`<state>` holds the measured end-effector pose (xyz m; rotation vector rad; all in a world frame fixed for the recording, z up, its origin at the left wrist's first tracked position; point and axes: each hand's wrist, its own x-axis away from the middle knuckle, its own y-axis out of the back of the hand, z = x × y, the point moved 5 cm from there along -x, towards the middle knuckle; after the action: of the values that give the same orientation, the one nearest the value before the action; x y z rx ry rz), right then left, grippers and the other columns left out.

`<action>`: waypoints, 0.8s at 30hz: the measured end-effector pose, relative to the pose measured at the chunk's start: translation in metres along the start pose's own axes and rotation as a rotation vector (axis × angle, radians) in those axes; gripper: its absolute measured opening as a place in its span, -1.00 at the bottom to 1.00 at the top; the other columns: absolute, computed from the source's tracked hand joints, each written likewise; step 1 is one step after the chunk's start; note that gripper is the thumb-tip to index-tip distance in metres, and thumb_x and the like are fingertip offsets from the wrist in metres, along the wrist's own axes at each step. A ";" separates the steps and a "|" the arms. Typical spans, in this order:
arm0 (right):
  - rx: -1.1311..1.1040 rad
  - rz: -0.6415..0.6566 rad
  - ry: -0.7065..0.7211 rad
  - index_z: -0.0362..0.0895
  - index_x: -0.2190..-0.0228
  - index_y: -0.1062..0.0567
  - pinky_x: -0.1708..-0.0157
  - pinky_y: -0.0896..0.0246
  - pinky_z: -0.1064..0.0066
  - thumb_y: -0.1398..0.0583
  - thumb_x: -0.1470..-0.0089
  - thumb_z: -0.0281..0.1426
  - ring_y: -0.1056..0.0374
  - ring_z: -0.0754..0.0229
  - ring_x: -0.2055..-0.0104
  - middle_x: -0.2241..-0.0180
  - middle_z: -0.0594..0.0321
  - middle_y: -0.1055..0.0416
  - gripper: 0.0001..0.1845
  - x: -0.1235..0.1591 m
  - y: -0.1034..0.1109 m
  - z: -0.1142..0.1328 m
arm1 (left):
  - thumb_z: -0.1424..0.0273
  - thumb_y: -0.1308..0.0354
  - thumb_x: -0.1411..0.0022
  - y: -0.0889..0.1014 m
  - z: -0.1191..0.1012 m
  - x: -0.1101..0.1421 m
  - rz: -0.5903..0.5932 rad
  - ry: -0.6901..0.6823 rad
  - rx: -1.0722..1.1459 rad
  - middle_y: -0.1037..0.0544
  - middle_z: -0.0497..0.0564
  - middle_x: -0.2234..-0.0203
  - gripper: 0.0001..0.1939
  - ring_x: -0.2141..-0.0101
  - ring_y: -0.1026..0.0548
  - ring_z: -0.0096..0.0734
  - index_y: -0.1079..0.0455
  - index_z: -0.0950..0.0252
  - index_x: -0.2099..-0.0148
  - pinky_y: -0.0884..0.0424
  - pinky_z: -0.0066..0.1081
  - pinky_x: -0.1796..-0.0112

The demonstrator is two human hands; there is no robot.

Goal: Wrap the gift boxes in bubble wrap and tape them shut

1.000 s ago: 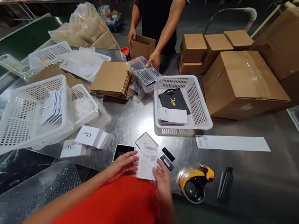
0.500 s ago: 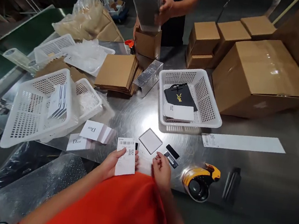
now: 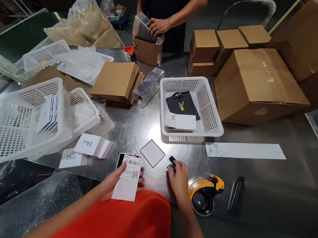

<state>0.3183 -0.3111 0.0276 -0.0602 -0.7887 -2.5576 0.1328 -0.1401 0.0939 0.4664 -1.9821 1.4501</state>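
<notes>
My left hand point(image 3: 115, 181) grips a white paper slip point(image 3: 126, 187) printed with a barcode and a QR code, thumb across its front. Behind the slip a black flat item point(image 3: 120, 160) shows at the edge, mostly covered. My right hand point(image 3: 179, 178) is curled over two small black flat pieces on the steel table, and its fingers close on one black piece point(image 3: 172, 159). Part of both pieces is hidden under the fingers. Between my hands, a little farther off, lies a white card with a dark border point(image 3: 152, 153).
White baskets point(image 3: 218, 131) stand ahead and left. Dior cards point(image 3: 87, 144) lie at left, a yellow tape dispenser point(image 3: 215, 181) at right, beside a long white strip point(image 3: 248, 151). Cartons point(image 3: 270, 77) fill the far right. Opposite, a person's hand point(image 3: 157, 27) works at an open box.
My right hand has moved right onto the small black pieces. The left hand has lowered the slip slightly. Across the table, the person has lowered the bubble-wrapped item into the box.
</notes>
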 end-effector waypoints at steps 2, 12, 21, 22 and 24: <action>-0.137 0.074 0.016 -0.05 0.20 -0.51 -0.07 -0.24 -0.06 -0.17 -0.06 -0.11 -0.35 -0.14 0.02 0.12 0.02 -0.46 -0.66 0.004 -0.012 0.020 | 0.00 -0.10 -0.36 0.004 0.001 -0.004 -0.051 0.017 -0.012 -0.64 0.27 0.10 -0.42 0.10 -0.62 -0.07 -0.49 0.46 -0.07 -0.50 -0.13 -0.02; -0.745 0.509 -0.315 -0.04 0.25 -0.40 0.37 -0.35 0.32 -0.27 0.05 0.09 -0.45 0.12 0.30 0.28 0.19 -0.51 -0.49 0.064 -0.076 0.085 | 0.06 -0.13 -0.36 -0.016 -0.016 -0.019 -0.195 -0.200 -0.102 -0.61 0.27 0.00 -0.39 0.02 -0.59 0.03 -0.36 0.37 -0.27 -0.46 -0.08 -0.08; -0.788 0.354 -0.260 -0.02 0.37 -0.35 0.62 -0.10 0.43 -0.17 -0.05 0.10 -0.16 0.29 0.61 0.55 0.36 -0.35 -0.56 0.059 -0.063 0.088 | 0.24 -0.38 -0.17 -0.023 -0.004 -0.017 -0.162 -0.238 -0.265 -0.65 0.22 0.12 -0.48 0.13 -0.62 0.00 -0.46 0.36 -0.12 -0.54 -0.13 0.06; -0.775 0.320 -0.256 -0.02 0.36 -0.35 0.62 -0.11 0.43 -0.17 -0.05 0.11 -0.17 0.28 0.60 0.55 0.36 -0.35 -0.55 0.056 -0.060 0.087 | 0.28 -0.42 -0.12 -0.022 -0.002 -0.017 -0.163 -0.243 -0.318 -0.66 0.20 0.14 -0.47 0.14 -0.62 -0.02 -0.46 0.34 -0.11 -0.54 -0.16 0.08; -0.733 0.291 -0.240 -0.01 0.36 -0.35 0.62 -0.12 0.42 -0.15 -0.06 0.11 -0.17 0.27 0.60 0.56 0.37 -0.33 -0.55 0.049 -0.057 0.089 | 0.29 -0.44 -0.09 -0.020 0.000 -0.016 -0.180 -0.233 -0.431 -0.67 0.17 0.20 -0.48 0.20 -0.63 -0.08 -0.48 0.32 -0.08 -0.55 -0.25 0.16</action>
<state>0.2412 -0.2417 0.0808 -0.6661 0.1186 -2.4376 0.1566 -0.1476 0.0973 0.6207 -2.2898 0.8556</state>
